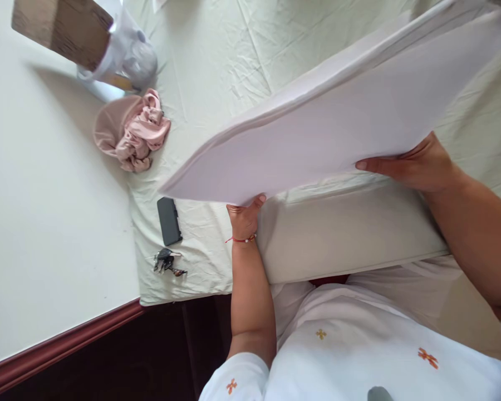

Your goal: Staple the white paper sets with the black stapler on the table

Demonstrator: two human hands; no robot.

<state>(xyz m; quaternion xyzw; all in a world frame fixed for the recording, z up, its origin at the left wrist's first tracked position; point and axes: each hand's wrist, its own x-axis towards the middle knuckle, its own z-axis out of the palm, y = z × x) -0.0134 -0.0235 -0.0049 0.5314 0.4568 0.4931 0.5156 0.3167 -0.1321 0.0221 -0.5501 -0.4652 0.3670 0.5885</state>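
White folded sheet [338,117] gripped by both hands, left [244,217], right [413,164]

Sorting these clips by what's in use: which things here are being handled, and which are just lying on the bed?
In hand: white folded sheet, gripped at its near edge by the left hand and the right hand.

Lying about: black phone, keys, pink cloth, plastic bag, bed sheet.

Bright, even daylight; you get a soft, clear view.
You see the white sheet [338,122] nearly washed out at upper right; a gentle shadow falls on the wall [45,167] below the wooden block [62,28]; the floor [150,356] stays dark; edges look slightly stretched; the block is a little blurred.
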